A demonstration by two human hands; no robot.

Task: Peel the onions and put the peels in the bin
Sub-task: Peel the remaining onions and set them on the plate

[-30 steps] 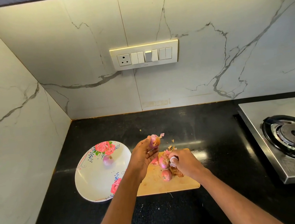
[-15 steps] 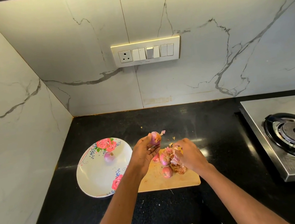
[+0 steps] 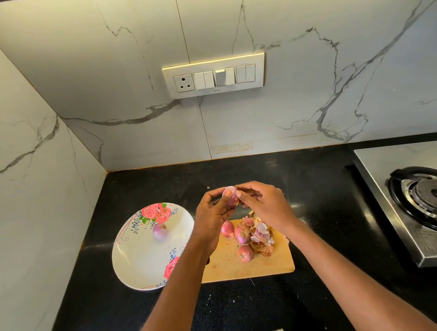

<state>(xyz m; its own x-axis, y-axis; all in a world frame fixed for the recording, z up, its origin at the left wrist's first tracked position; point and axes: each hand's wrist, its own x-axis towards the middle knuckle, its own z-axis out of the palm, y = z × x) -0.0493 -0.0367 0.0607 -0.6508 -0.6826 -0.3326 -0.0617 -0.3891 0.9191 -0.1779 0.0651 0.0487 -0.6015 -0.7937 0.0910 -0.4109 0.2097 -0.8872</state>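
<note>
While one peeled onion [image 3: 160, 230] lies on the plate [image 3: 139, 267], the left hand [image 3: 212, 215] cradles another onion [image 3: 230, 195], the right hand [image 3: 264, 203] pinching its skin; three unpeeled onions [image 3: 245, 252] and peels [image 3: 260, 235] remain on the board [image 3: 272, 264], no bin visible.
</note>
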